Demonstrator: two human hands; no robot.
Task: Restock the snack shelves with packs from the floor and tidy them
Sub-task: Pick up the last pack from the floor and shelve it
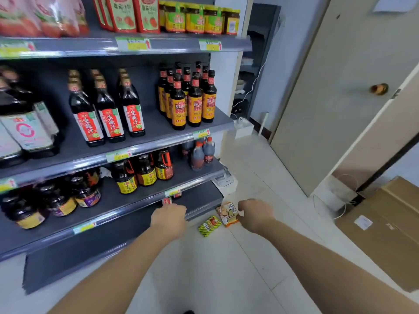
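Note:
Two snack packs lie on the tiled floor by the end of the lowest shelf (199,198): a yellow-green pack (209,225) and an orange-and-white pack (227,214). My right hand (255,215) reaches down and pinches the right edge of the orange-and-white pack. My left hand (169,217) is curled at the front edge of the lowest shelf, next to a small red pack (167,201); its fingers are hidden, so what it grips is unclear.
Grey shelves carry soy sauce bottles (188,98), dark jars (142,171) and red pouches (127,14). A closed door (340,87) stands to the right, cardboard boxes (385,223) lie on the floor at far right, and a white box (243,128) sits by the shelf end.

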